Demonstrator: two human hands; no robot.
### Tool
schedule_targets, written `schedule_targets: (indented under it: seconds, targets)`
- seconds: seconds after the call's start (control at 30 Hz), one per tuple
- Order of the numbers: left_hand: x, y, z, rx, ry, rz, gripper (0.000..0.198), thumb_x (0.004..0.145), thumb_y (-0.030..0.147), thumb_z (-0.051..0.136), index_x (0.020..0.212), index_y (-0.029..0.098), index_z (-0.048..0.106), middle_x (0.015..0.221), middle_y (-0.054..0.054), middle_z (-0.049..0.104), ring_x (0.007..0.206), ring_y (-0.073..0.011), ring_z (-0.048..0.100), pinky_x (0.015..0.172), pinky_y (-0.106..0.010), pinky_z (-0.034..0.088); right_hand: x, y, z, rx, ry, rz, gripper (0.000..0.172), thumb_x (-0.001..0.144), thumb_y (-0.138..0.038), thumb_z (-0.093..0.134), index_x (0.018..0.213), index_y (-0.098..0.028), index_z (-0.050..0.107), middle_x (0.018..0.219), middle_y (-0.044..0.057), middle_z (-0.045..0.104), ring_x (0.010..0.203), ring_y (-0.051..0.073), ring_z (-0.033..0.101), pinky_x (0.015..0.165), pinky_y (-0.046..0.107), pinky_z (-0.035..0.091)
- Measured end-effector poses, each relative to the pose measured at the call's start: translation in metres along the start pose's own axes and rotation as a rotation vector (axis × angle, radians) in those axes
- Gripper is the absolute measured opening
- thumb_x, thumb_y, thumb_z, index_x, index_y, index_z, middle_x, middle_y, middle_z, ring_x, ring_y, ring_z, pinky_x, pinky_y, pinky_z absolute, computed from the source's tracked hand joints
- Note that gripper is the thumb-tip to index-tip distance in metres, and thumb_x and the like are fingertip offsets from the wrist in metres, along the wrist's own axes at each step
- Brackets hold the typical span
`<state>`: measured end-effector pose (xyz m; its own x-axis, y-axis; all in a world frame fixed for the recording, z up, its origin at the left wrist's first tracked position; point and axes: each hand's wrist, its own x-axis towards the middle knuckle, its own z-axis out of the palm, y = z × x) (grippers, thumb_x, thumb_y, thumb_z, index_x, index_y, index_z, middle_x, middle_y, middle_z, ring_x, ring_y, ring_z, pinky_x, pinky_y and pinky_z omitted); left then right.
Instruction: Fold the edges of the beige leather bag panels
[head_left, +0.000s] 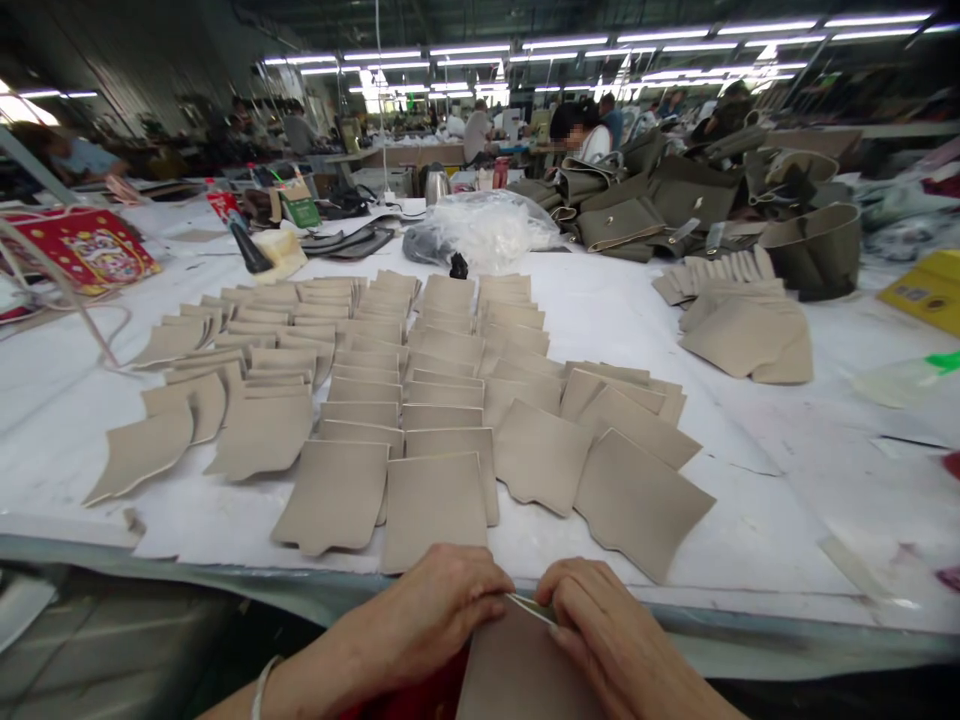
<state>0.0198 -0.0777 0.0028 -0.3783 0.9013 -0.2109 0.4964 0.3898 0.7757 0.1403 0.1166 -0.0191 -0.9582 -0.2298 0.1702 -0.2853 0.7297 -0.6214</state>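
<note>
Both my hands are at the near edge of the white table [757, 520], below its rim. My left hand [439, 610] and my right hand [600, 625] have their fingers curled over the top edge of a beige leather piece [517, 665] held in front of me. On the table just beyond lie several rows of the same beige cut pieces [420, 400], overlapped like shingles. The nearest of them [433, 508] lies a little above my left hand.
A separate stack of beige pieces [742, 320] lies at the right. Olive bags [675, 210] and a clear plastic bag [487, 228] stand at the back. A red patterned bag [82, 248] is at far left, a yellow box [926, 288] at far right. Other people work in the background.
</note>
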Motion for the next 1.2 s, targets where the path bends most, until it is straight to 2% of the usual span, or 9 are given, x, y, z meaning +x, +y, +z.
schedule_targets:
  seconds: [0.1, 0.27, 0.47, 0.67, 0.77, 0.93, 1.07, 1.2]
  targets:
    - [0.001, -0.004, 0.002, 0.043, -0.003, 0.009, 0.020, 0.096, 0.016, 0.052, 0.085, 0.018, 0.068, 0.081, 0.000, 0.066, 0.078, -0.0123, 0.060, 0.070, -0.019, 0.038, 0.001, -0.003, -0.003, -0.008, -0.050, -0.022, 0.023, 0.094, -0.002, 0.038, 0.094, -0.022, 0.049, 0.093, 0.005, 0.063, 0.087, 0.022, 0.059, 0.078, 0.034, 0.051]
    - [0.002, -0.002, 0.003, 0.108, -0.041, 0.032, 0.027, 0.096, 0.013, 0.050, 0.070, 0.018, 0.057, 0.075, 0.002, 0.061, 0.073, -0.0113, 0.057, 0.064, -0.020, 0.035, -0.002, 0.003, 0.000, 0.002, -0.053, -0.018, 0.023, 0.094, -0.003, 0.034, 0.092, -0.022, 0.047, 0.088, 0.005, 0.061, 0.080, 0.022, 0.058, 0.070, 0.033, 0.051]
    - [0.004, 0.001, 0.005, 0.159, -0.047, 0.053, 0.027, 0.097, 0.015, 0.047, 0.075, 0.019, 0.061, 0.078, 0.001, 0.065, 0.079, -0.0132, 0.059, 0.068, -0.022, 0.038, -0.008, 0.012, 0.008, 0.058, -0.049, 0.014, 0.021, 0.098, -0.008, 0.034, 0.088, -0.023, 0.045, 0.085, 0.003, 0.058, 0.076, 0.020, 0.057, 0.066, 0.031, 0.048]
    - [0.013, 0.007, 0.019, 0.175, -0.045, 0.087, 0.016, 0.094, 0.018, 0.058, 0.079, 0.020, 0.065, 0.083, 0.000, 0.068, 0.087, -0.0156, 0.060, 0.077, -0.024, 0.040, -0.009, 0.012, 0.010, -0.015, -0.066, -0.016, 0.022, 0.096, -0.004, 0.036, 0.086, -0.022, 0.044, 0.086, 0.004, 0.059, 0.077, 0.021, 0.055, 0.068, 0.032, 0.046]
    - [0.018, 0.005, 0.031, 0.184, -0.010, 0.081, 0.017, 0.095, 0.018, 0.056, 0.080, 0.019, 0.064, 0.082, 0.000, 0.066, 0.083, -0.0152, 0.058, 0.074, -0.025, 0.040, -0.010, 0.014, 0.014, -0.081, -0.003, -0.066, 0.022, 0.099, -0.007, 0.034, 0.084, -0.022, 0.042, 0.080, 0.002, 0.058, 0.072, 0.019, 0.054, 0.068, 0.032, 0.044]
    - [0.020, 0.004, 0.042, 0.222, -0.008, 0.085, 0.023, 0.095, 0.013, 0.048, 0.075, 0.019, 0.060, 0.080, -0.001, 0.064, 0.079, -0.0159, 0.056, 0.070, -0.028, 0.038, -0.014, 0.021, 0.024, -0.231, 0.223, -0.199, 0.025, 0.104, -0.014, 0.035, 0.082, -0.020, 0.044, 0.071, -0.001, 0.056, 0.066, 0.017, 0.053, 0.075, 0.036, 0.042]
    - [0.021, 0.007, 0.044, 0.233, -0.028, 0.060, 0.022, 0.090, 0.008, 0.047, 0.079, 0.020, 0.062, 0.080, -0.001, 0.063, 0.080, -0.0166, 0.055, 0.070, -0.030, 0.037, -0.019, 0.024, 0.030, -0.236, 0.301, -0.196, 0.027, 0.103, -0.012, 0.039, 0.078, -0.021, 0.044, 0.065, -0.003, 0.052, 0.060, 0.015, 0.050, 0.073, 0.034, 0.041]
    - [0.021, 0.008, 0.046, 0.221, -0.044, 0.037, 0.025, 0.088, 0.007, 0.047, 0.078, 0.021, 0.064, 0.079, -0.001, 0.062, 0.081, -0.0172, 0.055, 0.068, -0.031, 0.035, -0.026, 0.021, 0.027, -0.134, 0.307, -0.136, 0.023, 0.102, -0.015, 0.041, 0.081, -0.021, 0.042, 0.069, -0.002, 0.053, 0.062, 0.016, 0.050, 0.070, 0.032, 0.044]
